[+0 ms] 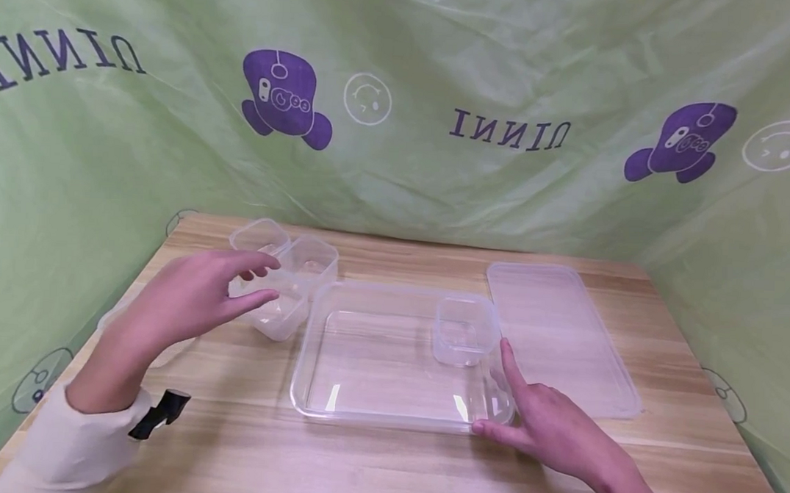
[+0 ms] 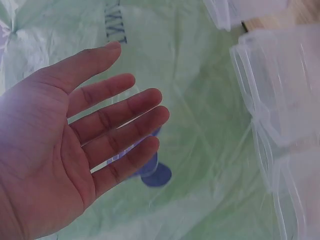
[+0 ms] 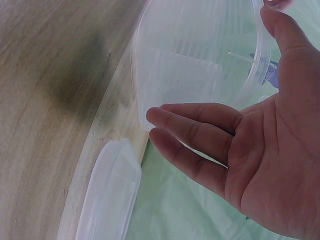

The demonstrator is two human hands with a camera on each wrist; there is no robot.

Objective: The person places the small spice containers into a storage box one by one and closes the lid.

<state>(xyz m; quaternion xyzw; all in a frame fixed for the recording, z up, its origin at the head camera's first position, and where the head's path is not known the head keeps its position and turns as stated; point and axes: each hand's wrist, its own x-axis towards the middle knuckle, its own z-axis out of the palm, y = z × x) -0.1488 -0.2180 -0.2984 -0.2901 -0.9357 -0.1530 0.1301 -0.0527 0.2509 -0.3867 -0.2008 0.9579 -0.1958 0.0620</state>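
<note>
A large clear rectangular plastic container [image 1: 376,367] lies across the middle of the wooden table. Inside its right end sits a small clear square container [image 1: 456,356]. My right hand [image 1: 549,422] is at the big container's front right corner, fingers extended; its thumb touches the front rim and its index finger lies by the right side. In the right wrist view, the fingers [image 3: 195,132] look loosely straight beside the container wall. My left hand [image 1: 197,289] hovers empty, with spread fingers, near a group of three small clear containers [image 1: 311,261], partly covering them.
A flat translucent lid [image 1: 557,327] lies right of the big container. Another clear flat piece [image 1: 178,351] is partly hidden under the left forearm. Green printed cloth [image 1: 397,195] walls the table [image 1: 372,470] at the back and both sides.
</note>
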